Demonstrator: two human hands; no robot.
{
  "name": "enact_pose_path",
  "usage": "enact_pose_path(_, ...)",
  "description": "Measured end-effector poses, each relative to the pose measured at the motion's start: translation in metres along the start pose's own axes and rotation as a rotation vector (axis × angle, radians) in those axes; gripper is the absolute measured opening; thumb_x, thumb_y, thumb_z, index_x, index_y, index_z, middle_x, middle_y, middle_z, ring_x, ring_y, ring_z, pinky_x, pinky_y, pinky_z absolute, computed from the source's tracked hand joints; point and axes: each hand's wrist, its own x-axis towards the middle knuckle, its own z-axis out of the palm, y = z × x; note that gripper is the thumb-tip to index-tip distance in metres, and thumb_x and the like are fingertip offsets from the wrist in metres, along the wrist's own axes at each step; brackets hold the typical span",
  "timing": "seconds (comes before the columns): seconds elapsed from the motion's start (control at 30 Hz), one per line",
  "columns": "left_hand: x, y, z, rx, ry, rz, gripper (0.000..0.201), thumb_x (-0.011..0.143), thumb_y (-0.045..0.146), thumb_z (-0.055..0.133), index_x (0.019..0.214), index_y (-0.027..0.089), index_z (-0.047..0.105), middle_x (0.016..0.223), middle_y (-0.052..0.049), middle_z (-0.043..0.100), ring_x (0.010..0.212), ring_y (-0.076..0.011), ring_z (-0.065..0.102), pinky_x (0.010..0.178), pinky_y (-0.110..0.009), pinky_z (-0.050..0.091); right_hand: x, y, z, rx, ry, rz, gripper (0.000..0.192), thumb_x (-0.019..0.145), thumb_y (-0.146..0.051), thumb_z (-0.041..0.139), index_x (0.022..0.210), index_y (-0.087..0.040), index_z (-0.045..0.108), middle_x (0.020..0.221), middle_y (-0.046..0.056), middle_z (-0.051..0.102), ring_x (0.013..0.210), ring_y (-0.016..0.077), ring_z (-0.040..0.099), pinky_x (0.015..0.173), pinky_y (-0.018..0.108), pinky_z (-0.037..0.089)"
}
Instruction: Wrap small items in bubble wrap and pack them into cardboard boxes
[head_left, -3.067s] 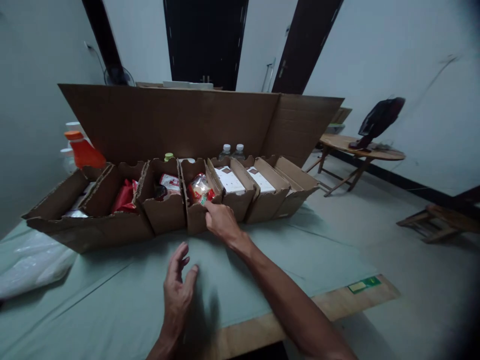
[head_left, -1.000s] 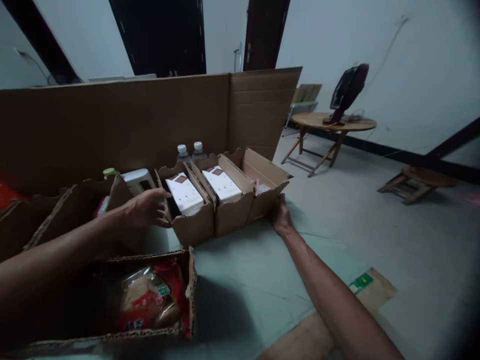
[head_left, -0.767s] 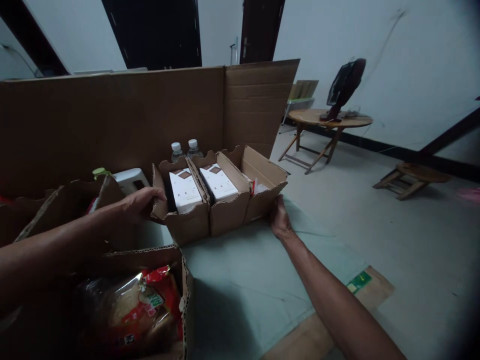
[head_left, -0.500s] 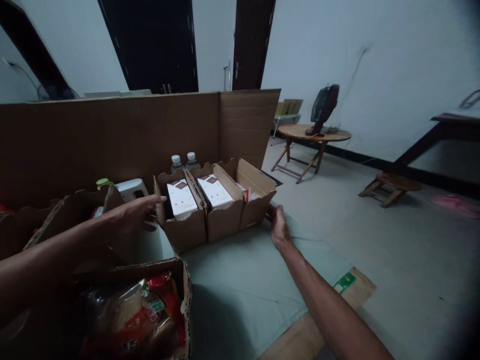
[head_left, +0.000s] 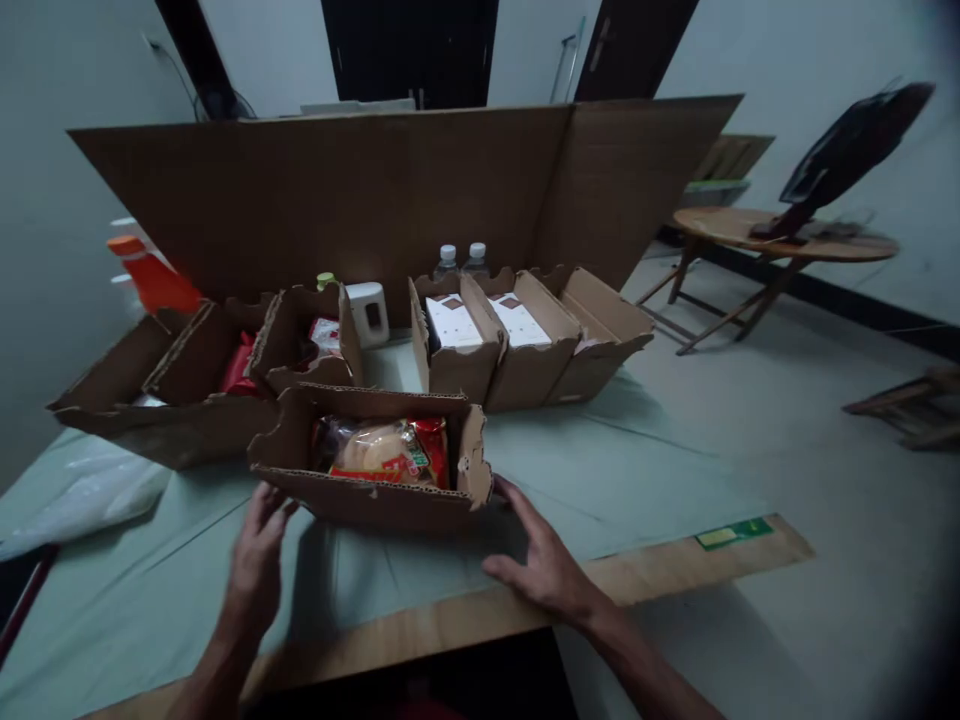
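Creased green cloth (head_left: 592,490) under oblong corrugated bin (head_left: 375,505)

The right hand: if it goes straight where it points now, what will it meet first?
The right hand would probably meet the right end of the cardboard box holding the red packet; whether they touch is unclear.

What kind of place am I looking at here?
Probably a plain room, perhaps in a home, used as a makeshift workspace: a cloth-covered table bears cardboard bins, some holding packaged goods, while a wooden table stands off to the right.
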Motion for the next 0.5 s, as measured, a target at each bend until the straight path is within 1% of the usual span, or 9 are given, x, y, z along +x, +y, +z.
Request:
enact_pose_path(0.03, -0.005, -0.010, 0.013, -0.026, -0.063, 0.018, 0.064, 0.079, 0.059, 0.065, 0.129, 0.020, 0.061, 0.129, -0.010, 0.065, 0.124, -0.0297, 0.058, 0.110, -0.045, 0.044, 0.005, -0.004, 0.012, 0.006, 0.004, -0.020, 0.093, 0.078, -0.061, 0.075, 0.153, -0.020, 0.040, 0.153, 0.018, 0.049, 0.138, 0.0359, 0.050, 0.111, 0.051, 0.045)
enact_pose_path(0.07, -0.009, -0.015, 0.023, -0.041, -0.116, 0.022, 0.062, 0.082, 0.059, 0.062, 0.131, 0.021, 0.060, 0.132, -0.009, 0.064, 0.128, -0.0292, 0.055, 0.112, -0.043, 0.042, 0.011, -0.009, 0.022, 0.019, 0.015, -0.036, 0.091, 0.077, -0.061, 0.074, 0.152, -0.020, 0.041, 0.151, 0.017, 0.052, 0.136, 0.0358, 0.052, 0.110, 0.051, 0.046)
enact_pose_path(0.13, -0.014, -0.017, 0.030, -0.037, -0.157, 0.050, 0.061, 0.085, 0.056, 0.060, 0.135, 0.022, 0.057, 0.136, -0.009, 0.062, 0.133, -0.0288, 0.051, 0.112, -0.040, 0.041, 0.026, -0.018, 0.039, 0.051, 0.066, -0.041, 0.080, 0.081, -0.057, 0.072, 0.148, -0.022, 0.046, 0.145, 0.015, 0.057, 0.131, 0.0341, 0.056, 0.107, 0.048, 0.049)
enact_pose_path(0.17, -0.016, -0.016, 0.027, -0.030, -0.154, 0.054, 0.062, 0.085, 0.055, 0.062, 0.137, 0.022, 0.056, 0.137, -0.008, 0.061, 0.134, -0.0289, 0.051, 0.111, -0.039, 0.043, 0.034, -0.022, 0.046, 0.061, 0.104, -0.030, 0.075, 0.083, -0.053, 0.071, 0.146, -0.022, 0.047, 0.143, 0.014, 0.059, 0.130, 0.0331, 0.057, 0.106, 0.047, 0.049)
enact_pose_path(0.23, -0.020, -0.014, 0.015, -0.019, -0.128, 0.043, 0.068, 0.082, 0.053, 0.068, 0.140, 0.022, 0.052, 0.138, -0.009, 0.060, 0.131, -0.0294, 0.054, 0.105, -0.036, 0.047, 0.049, -0.029, 0.061, 0.073, 0.160, -0.005, 0.067, 0.084, -0.044, 0.069, 0.144, -0.021, 0.049, 0.142, 0.013, 0.060, 0.129, 0.0317, 0.057, 0.106, 0.045, 0.049)
enact_pose_path(0.3, -0.023, -0.015, 0.002, -0.015, -0.091, 0.017, 0.074, 0.080, 0.053, 0.071, 0.143, 0.023, 0.048, 0.138, -0.009, 0.060, 0.127, -0.0292, 0.057, 0.102, -0.036, 0.050, 0.062, -0.031, 0.076, 0.089, 0.170, -0.002, 0.061, 0.082, -0.035, 0.067, 0.138, -0.020, 0.052, 0.138, 0.012, 0.063, 0.126, 0.0308, 0.059, 0.105, 0.044, 0.049)
enact_pose_path(0.37, -0.025, -0.020, -0.007, 0.002, -0.056, -0.018, 0.075, 0.079, 0.053, 0.072, 0.144, 0.025, 0.045, 0.138, -0.009, 0.060, 0.128, -0.0293, 0.057, 0.103, -0.037, 0.049, 0.069, -0.029, 0.089, 0.123, 0.160, -0.003, 0.054, 0.079, -0.028, 0.064, 0.132, -0.019, 0.056, 0.132, 0.011, 0.066, 0.120, 0.0292, 0.062, 0.103, 0.043, 0.051)
enact_pose_path(0.43, -0.028, -0.028, -0.010, 0.021, -0.019, -0.037, 0.077, 0.078, 0.052, 0.073, 0.145, 0.027, 0.044, 0.141, -0.010, 0.057, 0.134, -0.0305, 0.053, 0.108, -0.040, 0.046, 0.071, -0.025, 0.097, 0.137, 0.161, 0.020, 0.050, 0.079, -0.023, 0.061, 0.129, -0.019, 0.057, 0.128, 0.011, 0.068, 0.116, 0.0278, 0.064, 0.101, 0.042, 0.052)
enact_pose_path(0.5, -0.031, -0.034, -0.008, 0.038, 0.033, -0.043, 0.081, 0.076, 0.052, 0.074, 0.147, 0.027, 0.042, 0.146, -0.011, 0.053, 0.139, -0.0323, 0.048, 0.113, -0.044, 0.042, 0.069, -0.022, 0.101, 0.135, 0.155, 0.055, 0.048, 0.079, -0.020, 0.059, 0.127, -0.019, 0.057, 0.128, 0.011, 0.068, 0.116, 0.0273, 0.064, 0.101, 0.042, 0.051)
